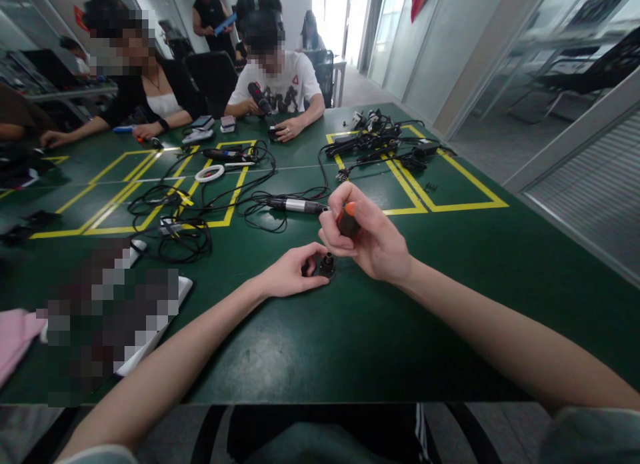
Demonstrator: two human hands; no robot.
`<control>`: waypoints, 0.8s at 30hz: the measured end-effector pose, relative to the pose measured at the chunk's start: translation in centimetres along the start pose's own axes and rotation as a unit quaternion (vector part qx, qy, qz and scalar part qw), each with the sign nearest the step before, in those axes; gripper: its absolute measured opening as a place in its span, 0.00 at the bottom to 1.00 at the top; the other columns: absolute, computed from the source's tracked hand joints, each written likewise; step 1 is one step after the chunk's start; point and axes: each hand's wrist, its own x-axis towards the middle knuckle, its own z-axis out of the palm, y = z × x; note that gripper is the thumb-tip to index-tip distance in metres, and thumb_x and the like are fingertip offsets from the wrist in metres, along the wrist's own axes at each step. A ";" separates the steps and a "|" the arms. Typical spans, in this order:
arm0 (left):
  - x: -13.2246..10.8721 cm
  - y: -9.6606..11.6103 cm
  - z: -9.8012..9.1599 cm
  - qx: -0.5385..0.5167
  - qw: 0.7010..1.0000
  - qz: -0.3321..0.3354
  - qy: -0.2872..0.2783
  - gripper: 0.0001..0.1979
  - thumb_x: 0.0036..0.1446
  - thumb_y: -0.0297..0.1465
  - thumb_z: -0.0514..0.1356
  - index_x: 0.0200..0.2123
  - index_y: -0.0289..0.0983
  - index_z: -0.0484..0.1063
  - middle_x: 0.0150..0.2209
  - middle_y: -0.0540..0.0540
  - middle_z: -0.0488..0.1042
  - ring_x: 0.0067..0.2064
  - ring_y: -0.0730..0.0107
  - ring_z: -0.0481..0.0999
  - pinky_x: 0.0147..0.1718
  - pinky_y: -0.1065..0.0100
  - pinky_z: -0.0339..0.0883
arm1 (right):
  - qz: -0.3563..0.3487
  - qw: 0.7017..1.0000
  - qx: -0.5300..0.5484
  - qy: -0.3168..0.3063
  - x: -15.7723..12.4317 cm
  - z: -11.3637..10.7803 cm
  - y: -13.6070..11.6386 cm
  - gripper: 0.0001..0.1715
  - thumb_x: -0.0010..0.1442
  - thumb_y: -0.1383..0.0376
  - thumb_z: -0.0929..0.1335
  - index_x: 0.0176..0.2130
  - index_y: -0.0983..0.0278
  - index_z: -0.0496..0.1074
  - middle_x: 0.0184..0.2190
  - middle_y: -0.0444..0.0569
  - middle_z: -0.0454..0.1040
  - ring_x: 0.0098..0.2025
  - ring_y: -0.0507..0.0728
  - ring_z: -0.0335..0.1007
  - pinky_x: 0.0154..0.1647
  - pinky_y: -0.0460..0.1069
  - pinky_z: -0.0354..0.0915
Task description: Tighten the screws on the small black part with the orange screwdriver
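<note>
My left hand (295, 272) rests on the green table, thumb and fingers closed around the sides of a small black round part (327, 267). That part stands upright, with a narrower top and a wider base on the tabletop. Above it and slightly to the right, my right hand (373, 241) is raised with its fingers wrapped round a screwdriver (349, 220). Its thick handle is dark with an orange end; the shaft is hidden from me, so I cannot tell whether it touches the black part.
Beyond my hands lies a silver-and-black cylindrical tool (295, 205) with a cable. Tangled black cables (173, 217) lie at left, and more cables (385, 141) at far right. Two phones (183, 292) lie left. Across the table a person (280, 84) holds a power tool (260, 99).
</note>
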 end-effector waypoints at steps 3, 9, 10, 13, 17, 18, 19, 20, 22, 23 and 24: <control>0.2 0.0 -0.4 -0.047 0.998 -0.019 -0.022 0.23 0.57 0.36 0.69 0.55 0.34 0.75 0.32 0.53 0.72 0.32 0.72 0.69 0.35 0.69 0.65 | -0.001 1.000 -0.005 -0.007 0.0 -0.1 0.0 0.22 0.73 0.46 0.68 0.40 0.59 0.62 0.22 0.33 0.58 0.20 0.46 0.45 0.20 0.41 0.48; 0.4 -0.1 -0.9 -0.125 0.991 -0.030 -0.035 0.16 0.62 0.29 0.63 0.52 0.34 0.77 0.39 0.46 0.82 0.40 0.66 0.78 0.48 0.61 0.72 | -0.013 1.000 0.004 -0.020 0.0 -0.1 0.2 0.20 0.75 0.48 0.67 0.40 0.60 0.63 0.21 0.33 0.58 0.20 0.46 0.45 0.20 0.41 0.49; 0.4 -0.1 -0.9 -0.126 0.991 -0.031 -0.038 0.16 0.62 0.29 0.64 0.53 0.34 0.77 0.39 0.46 0.82 0.41 0.65 0.78 0.50 0.61 0.72 | -0.013 1.000 0.005 -0.020 0.0 -0.1 0.2 0.20 0.75 0.48 0.67 0.40 0.60 0.63 0.21 0.33 0.58 0.20 0.46 0.45 0.20 0.41 0.49; 0.4 -0.1 -1.1 -0.122 0.991 -0.033 -0.050 0.16 0.64 0.31 0.64 0.54 0.35 0.77 0.40 0.46 0.82 0.42 0.65 0.78 0.52 0.60 0.72 | -0.015 1.000 0.010 -0.022 0.0 -0.2 0.3 0.20 0.75 0.49 0.67 0.40 0.60 0.64 0.22 0.33 0.59 0.20 0.46 0.46 0.20 0.41 0.49; 0.4 -0.1 -1.2 -0.106 0.992 -0.032 -0.054 0.16 0.65 0.32 0.63 0.54 0.35 0.78 0.43 0.45 0.81 0.42 0.65 0.78 0.52 0.60 0.72 | -0.017 0.999 0.012 -0.024 0.0 -0.3 0.4 0.20 0.75 0.48 0.68 0.40 0.61 0.66 0.22 0.35 0.61 0.20 0.46 0.48 0.19 0.41 0.52; 0.4 -0.2 -1.2 -0.103 0.993 -0.029 -0.055 0.15 0.66 0.32 0.63 0.54 0.35 0.78 0.44 0.44 0.81 0.43 0.65 0.77 0.51 0.60 0.72 | -0.017 1.000 0.011 -0.023 0.0 -0.3 0.4 0.20 0.75 0.48 0.68 0.39 0.61 0.66 0.22 0.35 0.61 0.20 0.46 0.49 0.19 0.41 0.52; 0.4 -0.2 -1.2 -0.102 0.993 -0.026 -0.055 0.15 0.66 0.32 0.63 0.54 0.35 0.78 0.44 0.44 0.81 0.43 0.65 0.77 0.51 0.60 0.72 | -0.017 1.000 0.010 -0.021 0.0 -0.3 0.4 0.21 0.74 0.48 0.68 0.39 0.61 0.67 0.22 0.35 0.62 0.20 0.46 0.49 0.19 0.41 0.53; 0.4 -0.2 -1.3 -0.102 0.993 -0.022 -0.056 0.14 0.67 0.33 0.63 0.54 0.36 0.78 0.45 0.44 0.81 0.43 0.65 0.77 0.51 0.60 0.72 | -0.016 1.000 0.009 -0.019 0.0 -0.3 0.4 0.21 0.74 0.47 0.68 0.39 0.61 0.67 0.22 0.35 0.62 0.20 0.46 0.49 0.19 0.41 0.53; 0.3 -0.2 -1.3 -0.105 0.993 -0.014 -0.059 0.14 0.68 0.34 0.62 0.54 0.36 0.78 0.46 0.44 0.81 0.43 0.65 0.77 0.52 0.60 0.73 | -0.014 1.000 0.009 -0.015 0.1 -0.3 0.5 0.22 0.74 0.47 0.68 0.38 0.61 0.67 0.22 0.36 0.61 0.20 0.46 0.49 0.19 0.42 0.54; 0.3 -0.2 -1.4 -0.104 0.993 -0.010 -0.062 0.15 0.69 0.35 0.62 0.55 0.36 0.77 0.46 0.44 0.81 0.43 0.65 0.77 0.52 0.60 0.73 | -0.013 1.000 0.010 -0.013 0.1 -0.3 0.5 0.22 0.74 0.46 0.68 0.38 0.61 0.67 0.22 0.36 0.61 0.20 0.46 0.49 0.19 0.42 0.54; 0.3 -0.2 -1.4 -0.101 0.993 -0.007 -0.064 0.15 0.69 0.36 0.62 0.55 0.36 0.77 0.46 0.44 0.81 0.43 0.66 0.77 0.52 0.59 0.73 | -0.012 1.000 0.010 -0.011 0.1 -0.3 0.5 0.22 0.73 0.46 0.68 0.38 0.61 0.68 0.22 0.36 0.61 0.20 0.46 0.49 0.19 0.42 0.54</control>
